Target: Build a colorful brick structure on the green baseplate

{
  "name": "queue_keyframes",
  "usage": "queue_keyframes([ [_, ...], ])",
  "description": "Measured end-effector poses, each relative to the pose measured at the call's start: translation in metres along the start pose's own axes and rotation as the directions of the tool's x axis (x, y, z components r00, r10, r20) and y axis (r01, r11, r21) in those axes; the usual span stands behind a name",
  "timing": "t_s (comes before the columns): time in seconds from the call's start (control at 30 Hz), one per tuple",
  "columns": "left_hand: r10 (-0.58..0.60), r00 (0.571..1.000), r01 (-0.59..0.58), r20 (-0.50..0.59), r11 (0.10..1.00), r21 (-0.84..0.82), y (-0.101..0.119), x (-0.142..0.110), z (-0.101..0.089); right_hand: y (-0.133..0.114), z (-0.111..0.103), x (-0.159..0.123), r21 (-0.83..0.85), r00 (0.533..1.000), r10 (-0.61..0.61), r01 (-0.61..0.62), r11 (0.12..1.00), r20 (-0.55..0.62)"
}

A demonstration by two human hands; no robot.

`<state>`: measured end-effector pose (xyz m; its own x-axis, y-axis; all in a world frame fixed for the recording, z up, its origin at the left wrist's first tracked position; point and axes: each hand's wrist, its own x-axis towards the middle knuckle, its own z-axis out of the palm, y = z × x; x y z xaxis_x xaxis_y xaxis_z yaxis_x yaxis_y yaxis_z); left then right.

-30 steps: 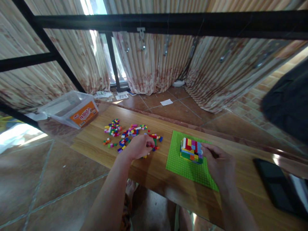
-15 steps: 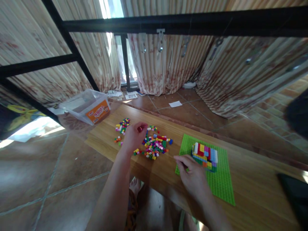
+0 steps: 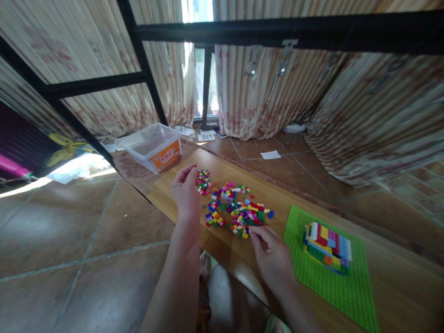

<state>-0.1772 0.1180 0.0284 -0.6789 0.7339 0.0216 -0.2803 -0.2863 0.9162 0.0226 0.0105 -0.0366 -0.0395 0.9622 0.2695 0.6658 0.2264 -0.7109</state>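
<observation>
My left hand hovers by the left side of a small heap of toy bricks, its thumb and fingertips pressed together. Anything in that pinch is hidden. Closed in a similar pinch, my right hand is at the near right edge of the larger pile of loose bricks; I cannot make out what it holds. To its right lies a green baseplate. On the baseplate stands a block built of multicoloured bricks, with white, red, yellow and light blue on top.
Both piles and the baseplate lie on a long wooden table. Beyond its far left end stands a clear plastic bin with an orange label. A black metal frame runs across in front of striped curtains. Paper lies on the tiled floor.
The view has swung left, so the table's contents appear further right. My left hand has moved left, past the small heap. My right hand has left the baseplate's edge for the large pile.
</observation>
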Motion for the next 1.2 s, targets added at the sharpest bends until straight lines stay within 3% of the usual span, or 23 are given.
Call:
queue_keyframes([
  [0.13, -0.041, 0.999, 0.041, 0.005, 0.999, -0.035, 0.0, 0.001, 0.0, 0.003, -0.003, 0.045, -0.155, 0.993, 0.013, -0.031, 0.987, -0.119],
  [0.27, -0.074, 0.996, 0.075, 0.038, 0.997, -0.018, -0.001, 0.0, 0.002, 0.003, 0.006, 0.086, -0.386, 0.999, 0.032, -0.024, 0.922, 0.016],
  [0.4, -0.063, 0.997, 0.063, 0.044, 0.998, 0.015, -0.002, 0.002, 0.002, 0.003, 0.017, 0.102, -0.462, 0.992, 0.077, -0.022, 0.886, 0.098],
  [0.5, -0.06, 0.997, 0.059, 0.053, 0.998, 0.017, -0.002, 0.003, 0.0, -0.006, 0.013, 0.101, -0.425, 0.994, 0.076, -0.037, 0.905, 0.074],
  [0.6, -0.041, 0.996, 0.035, 0.082, 0.997, 0.066, -0.002, 0.002, 0.002, -0.022, -0.002, 0.088, -0.271, 0.995, 0.095, -0.081, 0.959, 0.041],
  [0.7, -0.101, 0.963, 0.058, 0.249, 0.983, 0.174, -0.002, -0.009, 0.01, -0.032, -0.021, 0.063, -0.027, 0.992, 0.123, -0.122, 0.992, 0.03],
  [0.77, -0.198, 0.867, 0.086, 0.457, 0.963, 0.255, -0.005, -0.026, 0.019, -0.03, -0.034, 0.043, 0.094, 0.988, 0.15, -0.147, 0.985, -0.024],
  [0.8, -0.25, 0.784, 0.087, 0.569, 0.95, 0.298, -0.007, -0.037, 0.023, -0.027, -0.04, 0.033, 0.148, 0.983, 0.174, -0.163, 0.976, -0.063],
  [0.9, -0.38, 0.457, 0.005, 0.804, 0.905, 0.426, -0.018, -0.078, 0.035, -0.013, -0.055, 0.007, 0.259, 0.945, 0.266, -0.213, 0.942, -0.192],
  [0.97, -0.411, 0.29, -0.034, 0.864, 0.898, 0.438, -0.025, -0.104, 0.041, -0.004, -0.062, -0.004, 0.266, 0.929, 0.282, -0.216, 0.939, -0.239],
  [1.0, -0.429, 0.235, -0.048, 0.872, 0.891, 0.451, -0.029, -0.114, 0.043, 0.0, -0.064, -0.009, 0.253, 0.929, 0.272, -0.208, 0.945, -0.25],
  [1.07, -0.458, 0.202, -0.05, 0.866, 0.878, 0.476, -0.034, -0.129, 0.046, 0.006, -0.068, -0.014, 0.217, 0.936, 0.241, -0.187, 0.958, -0.257],
  [1.2, -0.499, 0.229, -0.029, 0.836, 0.855, 0.518, -0.041, -0.141, 0.05, 0.016, -0.075, -0.021, 0.159, 0.949, 0.212, -0.177, 0.971, -0.236],
])
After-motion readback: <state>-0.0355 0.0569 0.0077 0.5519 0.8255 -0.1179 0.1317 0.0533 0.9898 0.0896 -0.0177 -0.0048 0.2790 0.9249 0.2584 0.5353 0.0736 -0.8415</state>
